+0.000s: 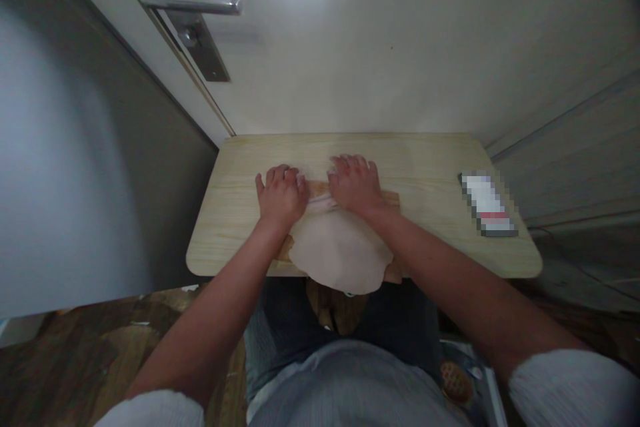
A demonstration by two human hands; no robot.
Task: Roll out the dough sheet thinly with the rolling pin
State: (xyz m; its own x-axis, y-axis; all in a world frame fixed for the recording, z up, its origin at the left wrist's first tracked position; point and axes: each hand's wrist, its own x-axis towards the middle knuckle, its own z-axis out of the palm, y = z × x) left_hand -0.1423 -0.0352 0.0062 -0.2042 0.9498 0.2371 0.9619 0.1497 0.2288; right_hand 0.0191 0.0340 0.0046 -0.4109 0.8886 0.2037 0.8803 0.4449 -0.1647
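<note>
A pale, flat sheet of dough (340, 250) lies over a wooden board (393, 200), its rounded near edge hanging past the table's front. Along its far side the dough looks rolled up into a narrow band. My left hand (283, 195) is curled over the left end of that band, back of the hand up. Over the right end, my right hand (356, 181) has its fingers bent down in the same way. White powder or dough clings to the fingertips. Whether a rolling pin is inside the roll is hidden.
The light wood table (425, 160) stands against a white door with a metal handle (193, 4). A phone (487, 207) lies at the table's right side. Below on the right, a round waffle-patterned item (456, 382) sits low beside my leg.
</note>
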